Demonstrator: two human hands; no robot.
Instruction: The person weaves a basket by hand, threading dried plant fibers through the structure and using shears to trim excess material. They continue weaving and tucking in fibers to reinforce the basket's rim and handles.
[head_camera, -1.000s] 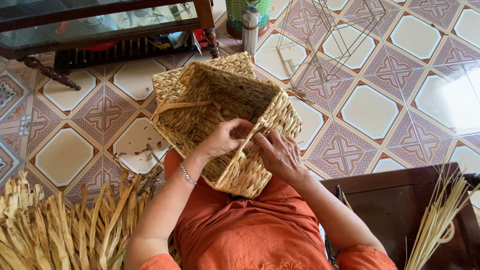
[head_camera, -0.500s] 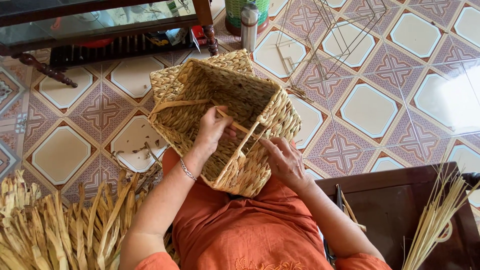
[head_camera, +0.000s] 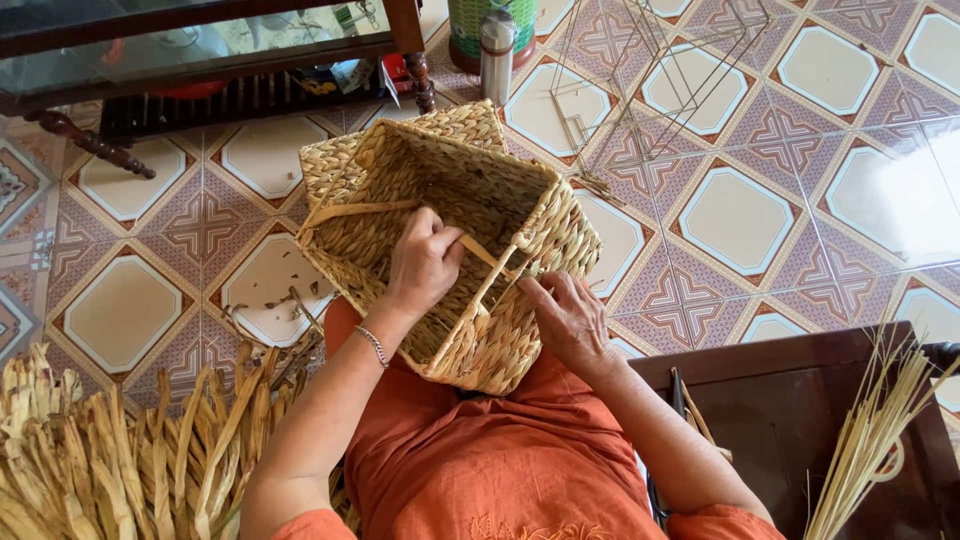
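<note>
**Hands on woven basket**

Left hand reaches inside the basket, fingers pinched on a flat straw strip running to the near rim. Right hand lies against the basket's outer wall, fingers together, pressing the weave. Basket rests tilted on the lap, mouth facing up. Dried straw bundle lies left on the floor.

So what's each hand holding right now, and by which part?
The left hand pinches a flat straw strand inside the woven basket, near the strand's end. The right hand presses on the basket's outer wall near the rim.
</note>
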